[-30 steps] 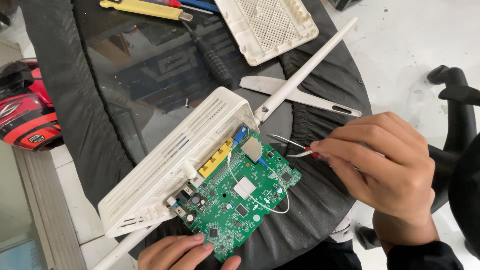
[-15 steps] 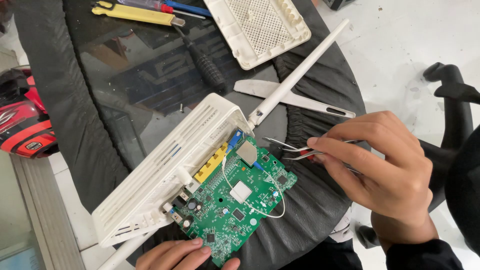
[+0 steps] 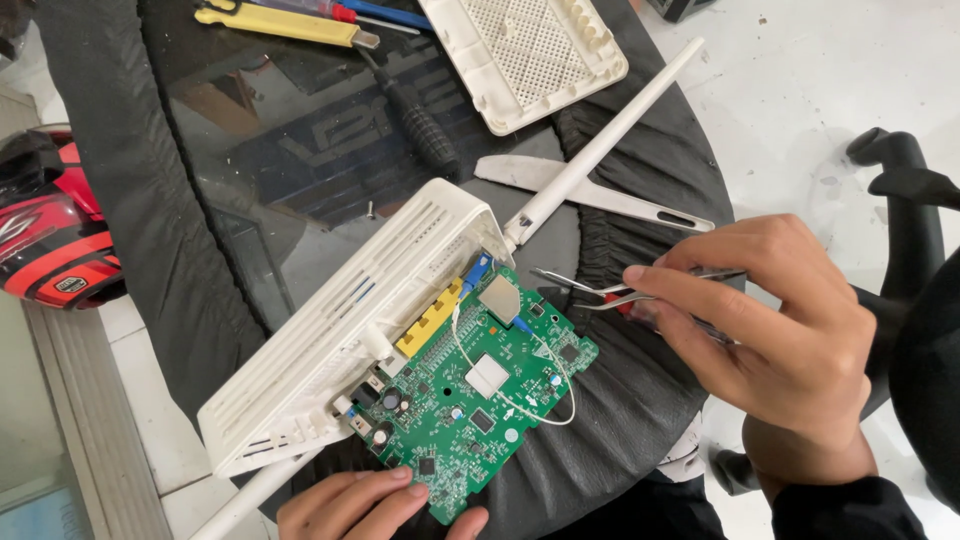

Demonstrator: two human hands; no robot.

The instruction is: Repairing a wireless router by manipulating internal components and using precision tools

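Note:
A green circuit board [image 3: 480,400] lies partly out of a white router shell [image 3: 340,330] on a dark round table. A thin white wire loops across the board. My left hand [image 3: 375,505] rests on the board's near corner at the bottom edge of the view. My right hand [image 3: 780,330] holds metal tweezers [image 3: 590,290], their tips pointing left, a short way from the board's blue connector and apart from it. A long white antenna [image 3: 600,150] sticks out from the shell toward the upper right.
A perforated white cover [image 3: 530,55] lies at the top. A black-handled screwdriver [image 3: 420,120], a yellow-handled tool [image 3: 280,22] and a white plastic pry tool [image 3: 590,190] lie on the table. A red helmet [image 3: 45,235] sits at the left; a black chair base [image 3: 900,180] at the right.
My right hand has drawn the tweezers a little to the right, away from the board's wire. The view has shifted slightly; the left hand stays on the board's corner.

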